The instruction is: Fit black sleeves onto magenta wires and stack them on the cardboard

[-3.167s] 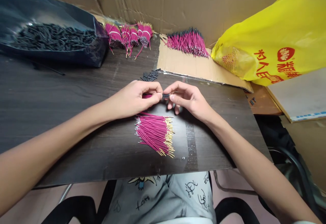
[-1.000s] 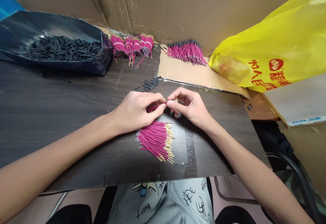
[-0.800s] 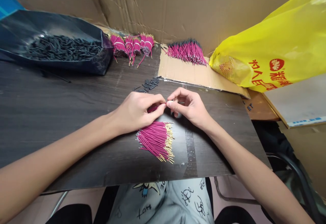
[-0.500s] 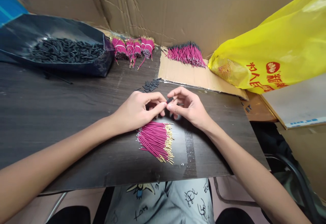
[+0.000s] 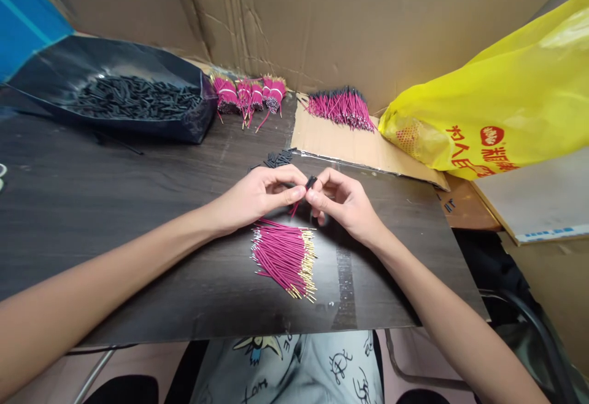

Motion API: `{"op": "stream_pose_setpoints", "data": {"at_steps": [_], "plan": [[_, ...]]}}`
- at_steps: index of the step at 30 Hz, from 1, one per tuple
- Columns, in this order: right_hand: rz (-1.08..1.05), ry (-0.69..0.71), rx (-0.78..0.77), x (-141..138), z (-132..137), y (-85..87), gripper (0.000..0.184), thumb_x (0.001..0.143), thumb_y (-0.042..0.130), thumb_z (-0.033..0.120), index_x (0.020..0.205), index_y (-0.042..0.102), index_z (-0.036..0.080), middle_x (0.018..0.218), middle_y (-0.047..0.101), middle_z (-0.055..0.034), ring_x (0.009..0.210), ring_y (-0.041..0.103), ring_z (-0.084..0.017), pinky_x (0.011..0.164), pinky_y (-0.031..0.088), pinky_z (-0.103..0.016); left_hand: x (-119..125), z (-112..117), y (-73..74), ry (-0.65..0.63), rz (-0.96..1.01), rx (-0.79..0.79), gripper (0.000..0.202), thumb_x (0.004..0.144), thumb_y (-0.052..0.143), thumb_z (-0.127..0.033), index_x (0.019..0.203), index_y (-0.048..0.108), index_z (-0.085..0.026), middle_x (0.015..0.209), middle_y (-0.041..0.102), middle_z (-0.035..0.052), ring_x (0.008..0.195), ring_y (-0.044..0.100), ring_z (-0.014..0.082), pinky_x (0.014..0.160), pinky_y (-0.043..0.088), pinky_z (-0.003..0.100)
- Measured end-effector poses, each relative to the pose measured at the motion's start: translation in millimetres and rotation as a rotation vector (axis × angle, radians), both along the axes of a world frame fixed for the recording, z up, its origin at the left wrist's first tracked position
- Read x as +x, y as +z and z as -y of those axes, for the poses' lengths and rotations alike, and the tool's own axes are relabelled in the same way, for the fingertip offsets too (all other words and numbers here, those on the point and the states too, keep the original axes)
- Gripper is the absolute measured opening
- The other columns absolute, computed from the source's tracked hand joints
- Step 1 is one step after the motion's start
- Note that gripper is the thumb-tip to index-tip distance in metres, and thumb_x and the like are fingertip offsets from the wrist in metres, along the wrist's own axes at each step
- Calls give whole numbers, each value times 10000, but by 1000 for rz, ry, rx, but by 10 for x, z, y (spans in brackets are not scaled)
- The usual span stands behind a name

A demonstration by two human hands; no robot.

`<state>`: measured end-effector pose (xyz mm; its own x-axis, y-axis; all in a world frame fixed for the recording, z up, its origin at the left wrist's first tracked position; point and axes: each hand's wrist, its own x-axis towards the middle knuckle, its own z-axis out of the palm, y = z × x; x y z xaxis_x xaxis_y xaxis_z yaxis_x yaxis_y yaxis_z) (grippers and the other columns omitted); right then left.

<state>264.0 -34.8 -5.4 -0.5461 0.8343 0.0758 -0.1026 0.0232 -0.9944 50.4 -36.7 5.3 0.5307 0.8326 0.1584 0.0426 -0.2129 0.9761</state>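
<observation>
My left hand [image 5: 260, 194] and my right hand [image 5: 346, 200] meet fingertip to fingertip above a dark wooden table [image 5: 115, 208]. Between them they pinch one pink wire with a short black sleeve [image 5: 311, 182] on its upper end; the wire hangs down between the hands. Just below lies a loose pile of pink wires with gold tips [image 5: 285, 255]. A small heap of black sleeves [image 5: 278, 159] sits just beyond my hands.
A dark bag full of black sleeves [image 5: 129, 97] lies at the back left. Banded pink wire bundles [image 5: 248, 94] and a pile of sleeved pink wires [image 5: 340, 106] on a cardboard sheet [image 5: 350, 143] lie at the back. A yellow plastic bag [image 5: 501, 97] fills the right.
The pinched wire has turned from lying level between my fingertips to pointing up and down, with the black sleeve showing at the top. My head has tilted a little.
</observation>
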Motion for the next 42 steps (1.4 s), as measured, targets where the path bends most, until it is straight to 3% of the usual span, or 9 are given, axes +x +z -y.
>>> {"op": "stream_pose_setpoints", "data": {"at_steps": [5,20,25,28,31,33,34,38,42], "plan": [[-20,23,4,-56,51,-19,265,890,804,364,989,625,196,808,643,9,636,582,-97,535,492,-222,-14,22,-25,49,105,-73,216,963,683,-352,866,725,-164,1084,618,79,1021,611,208,917,501,340],[54,22,13,-137,119,-6,299,951,722,459,973,611,182,871,635,-11,638,577,-91,568,466,-226,27,55,-77,30,212,-230,210,987,655,-349,940,666,-145,873,624,36,797,616,152,790,537,296],[151,-86,118,-53,82,33,290,995,658,465,945,617,183,833,646,-7,632,582,-105,615,466,-240,18,26,-40,86,139,-176,226,964,657,-336,1074,718,-148,982,724,72,869,665,170,827,543,323],[323,-328,300,146,-73,32,286,1009,616,474,958,627,193,855,661,-16,707,612,-142,696,476,-264,-6,17,-93,123,-29,35,262,967,633,-301,1185,728,-191,1151,725,89,999,668,202,869,544,363],[559,-605,418,417,-400,97,336,1009,551,519,985,642,196,871,690,-39,726,615,-181,669,456,-272,-29,46,-184,254,-254,485,273,985,516,-153,1117,752,-186,1084,687,91,994,632,219,915,517,423],[843,-743,464,558,-710,198,335,1016,501,477,996,656,180,901,717,-64,774,652,-201,704,466,-274,-40,82,-229,185,-364,743,351,968,450,-67,1150,733,-164,1084,656,113,985,610,231,867,520,410],[1044,-777,451,601,-881,261,334,1026,460,438,1023,668,177,896,729,-68,789,672,-206,724,467,-274,-45,101,-242,161,-394,809,349,959,451,-47,1150,724,-153,1085,647,117,982,603,231,859,520,397],[1262,-788,419,570,-1549,517,295,979,513,316,928,742,137,1013,760,-155,982,695,-246,800,455,-279,-51,148,-256,171,-482,938,296,917,499,-7,1097,698,-131,1041,628,107,931,577,230,809,506,367],[1434,-743,322,376,-2000,700,234,939,636,305,877,742,106,892,749,-140,868,700,-208,788,493,-293,-52,146,-265,154,-585,1058,175,863,584,-22,967,663,-139,974,615,89,885,552,233,759,471,359]]}}
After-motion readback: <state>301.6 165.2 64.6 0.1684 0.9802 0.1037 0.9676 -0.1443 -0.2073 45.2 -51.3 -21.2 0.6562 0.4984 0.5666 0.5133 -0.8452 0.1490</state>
